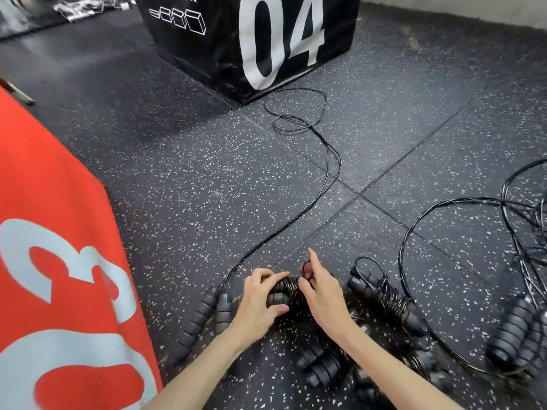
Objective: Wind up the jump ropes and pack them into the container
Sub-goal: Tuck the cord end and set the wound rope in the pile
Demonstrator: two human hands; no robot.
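Observation:
My left hand (260, 297) grips the paired black foam handles of a jump rope (291, 291) whose cord is wound round them. My right hand (319, 288) pinches the last loop of that cord at the bundle's far end, index finger stretched out. Left of it lie two more foam handles (207, 312), and their loose cord (325, 173) snakes away across the floor towards the black box. Wound bundles lie to the right (387, 297) and below my right forearm (322, 365). No container is in view.
A black box marked 04 (251, 39) stands ahead. A red box with pale numerals (59, 232) fills the left side. At the right edge lie tangled loose cords (527, 232) and more handles (515, 329) on the speckled rubber floor (177, 173).

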